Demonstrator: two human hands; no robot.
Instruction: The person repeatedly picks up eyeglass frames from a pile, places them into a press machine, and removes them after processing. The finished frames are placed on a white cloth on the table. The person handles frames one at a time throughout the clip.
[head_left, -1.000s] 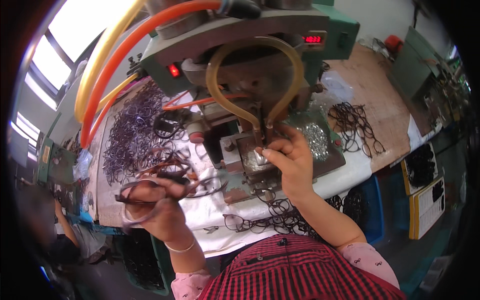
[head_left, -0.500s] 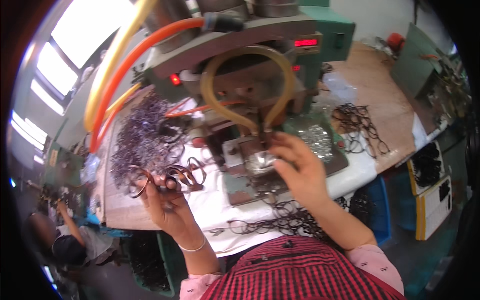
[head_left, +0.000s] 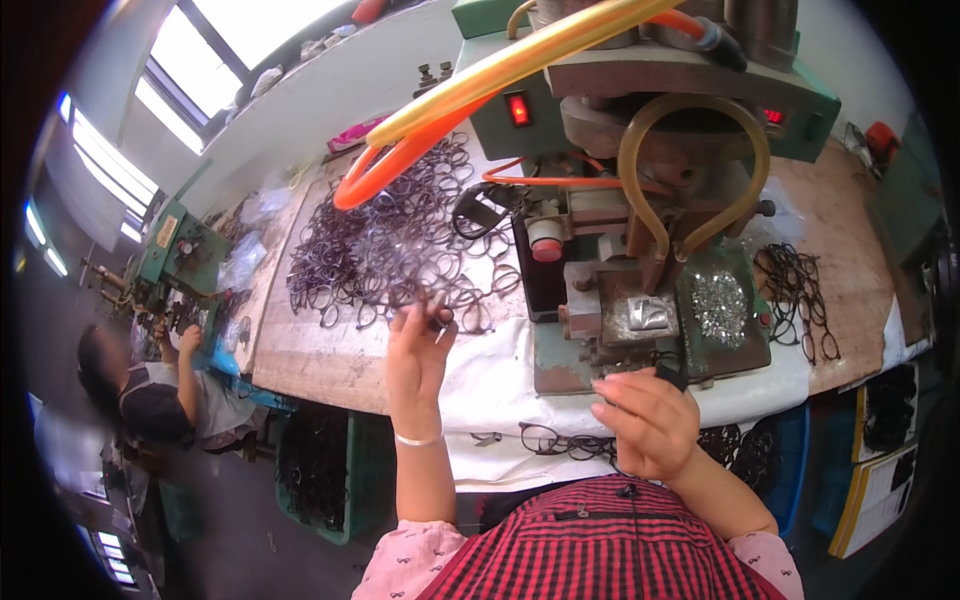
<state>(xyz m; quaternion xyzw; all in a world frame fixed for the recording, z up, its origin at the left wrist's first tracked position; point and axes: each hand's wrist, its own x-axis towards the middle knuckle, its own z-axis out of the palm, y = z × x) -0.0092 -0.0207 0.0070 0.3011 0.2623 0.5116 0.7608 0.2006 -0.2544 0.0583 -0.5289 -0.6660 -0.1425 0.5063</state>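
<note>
Dark frame (head_left: 432, 318) half-hidden by left hand (head_left: 418, 352)

Eyeglass frames (head_left: 400, 250) in heap: dark purple-black. Machine (head_left: 650, 200) body: green, grey metal head, red lit switch. Hoses (head_left: 450, 120): one orange, one yellow; looped tube amber. Bench (head_left: 320, 360): brown wood, white cloth (head_left: 490, 380) over front. Small parts (head_left: 720, 305) in tray: silvery. Shirt (head_left: 620, 550): red-black check; sleeves pink, small dark print. Bin (head_left: 350, 480) below: green.

Red checked apron, pink patterned sleeves, thin wrist bangle
</note>
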